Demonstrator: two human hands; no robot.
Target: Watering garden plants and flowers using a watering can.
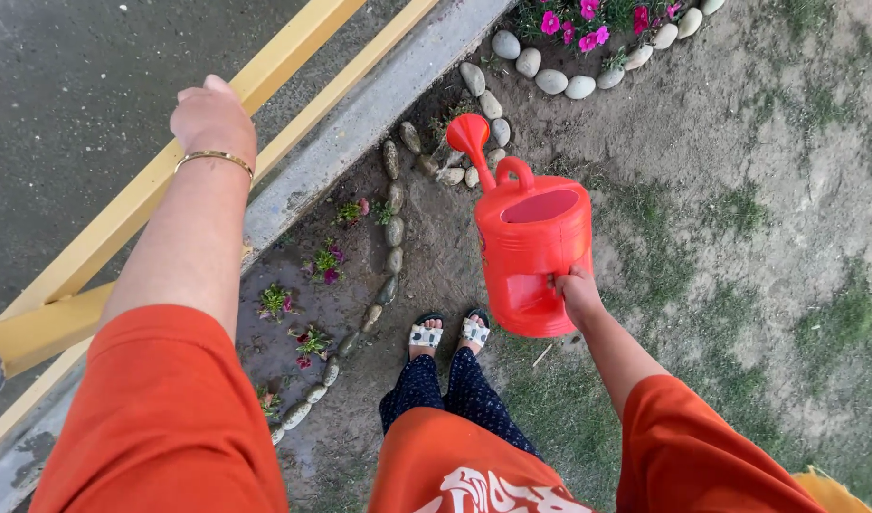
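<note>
R hand (577, 290) is clamped on the rear grip of the red watering can (534, 249), held approx. level w/ spout (471, 136) toward the stone-edged flower strip (314, 285), while L hand (214, 118), fingers curled, rests on the yellow rail (123, 214) for support.

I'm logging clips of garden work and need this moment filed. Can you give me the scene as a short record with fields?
setting: outdoor garden plot beside a concrete kerb
left hand: resting on the yellow railing, holding nothing
right hand: gripping the red watering can
can position: held above bare soil, spout toward the stone border
plants: small flowers between kerb and stones; pink flowers in a stone ring
footwear: sandals
</note>
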